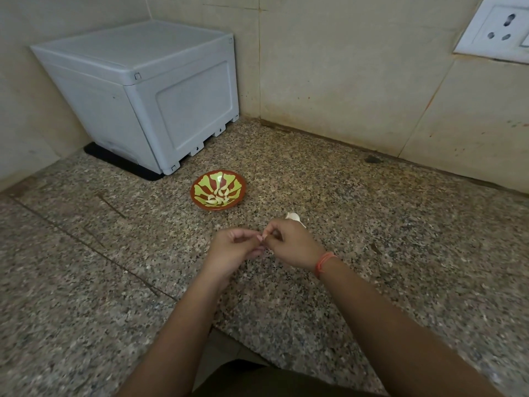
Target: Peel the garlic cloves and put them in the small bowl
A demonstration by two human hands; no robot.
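A small red bowl with a green pattern sits on the granite counter and holds several peeled garlic cloves. In front of it my left hand and my right hand meet, fingertips together, pinching a small garlic clove that is almost hidden between them. A pale piece of garlic lies on the counter just behind my right hand, partly hidden by it. An orange thread is tied round my right wrist.
A grey plastic box on a black mat stands in the back left corner. Tiled walls close the back and left, with a white socket at the top right. The counter's front edge runs below my forearms.
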